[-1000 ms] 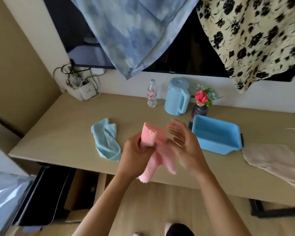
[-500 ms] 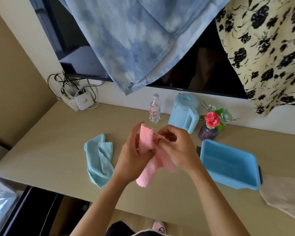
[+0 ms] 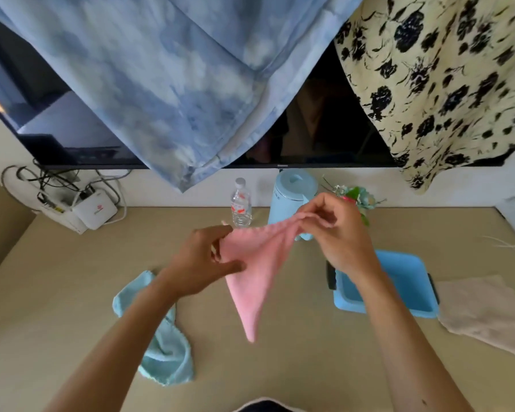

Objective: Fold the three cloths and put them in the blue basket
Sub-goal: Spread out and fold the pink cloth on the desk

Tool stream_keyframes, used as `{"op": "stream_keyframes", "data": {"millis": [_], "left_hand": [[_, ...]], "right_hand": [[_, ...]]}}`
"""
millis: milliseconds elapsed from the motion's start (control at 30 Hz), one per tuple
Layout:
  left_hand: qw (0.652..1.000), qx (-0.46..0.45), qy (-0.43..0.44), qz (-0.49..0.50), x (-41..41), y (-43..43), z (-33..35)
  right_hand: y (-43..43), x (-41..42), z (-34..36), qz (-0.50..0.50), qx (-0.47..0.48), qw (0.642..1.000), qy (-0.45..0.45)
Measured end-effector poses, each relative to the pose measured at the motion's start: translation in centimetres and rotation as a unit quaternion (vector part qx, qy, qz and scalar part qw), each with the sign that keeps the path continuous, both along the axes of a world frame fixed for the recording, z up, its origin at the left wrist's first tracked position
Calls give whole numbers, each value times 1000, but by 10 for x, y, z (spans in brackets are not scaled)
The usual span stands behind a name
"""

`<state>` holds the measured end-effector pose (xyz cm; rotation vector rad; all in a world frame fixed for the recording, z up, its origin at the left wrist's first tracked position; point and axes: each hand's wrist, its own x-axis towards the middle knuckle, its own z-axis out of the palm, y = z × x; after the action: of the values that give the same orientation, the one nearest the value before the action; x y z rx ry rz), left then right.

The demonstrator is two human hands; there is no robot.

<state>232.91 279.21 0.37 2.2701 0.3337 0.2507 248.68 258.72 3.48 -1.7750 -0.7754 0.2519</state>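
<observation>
A pink cloth [image 3: 254, 281] hangs in the air above the table, stretched along its top edge between both hands and tapering to a point below. My left hand [image 3: 201, 263] pinches its left corner. My right hand [image 3: 336, 236] pinches the right corner, held higher. A light blue cloth [image 3: 164, 349] lies crumpled on the table at the left, partly under my left forearm. The blue basket [image 3: 405, 289] stands on the right, partly hidden by my right arm. A beige cloth [image 3: 485, 310] lies flat just right of the basket.
A beige table [image 3: 57, 278] holds a water bottle [image 3: 241, 205], a light blue kettle [image 3: 292, 194] and a flower vase [image 3: 356, 200] along the back wall. A white router with cables [image 3: 94, 209] sits back left. Draped fabrics hang over a dark screen above.
The pink cloth was bunched between my hands; my hands have moved apart and spread it out by its top corners. The view has moved closer over the table.
</observation>
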Motion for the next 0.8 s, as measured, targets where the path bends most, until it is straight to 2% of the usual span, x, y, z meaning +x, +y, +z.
{"op": "stream_keyframes", "data": {"millis": [133,333,567,800], "left_hand": [[991,126,0,-40,6,31,2],[968,252,21,5,30,65,-7],[975,207,39,69,51,79,-18],[982,170,-15,85,52,85,-8]], "right_hand": [[-7,21,2,-29,-28,999,-11],[-2,45,-14,-36,-84,994,-51],[0,79,-52,-46,-124,991,-34],[-13,81,-49,-73,-99,992,-34]]}}
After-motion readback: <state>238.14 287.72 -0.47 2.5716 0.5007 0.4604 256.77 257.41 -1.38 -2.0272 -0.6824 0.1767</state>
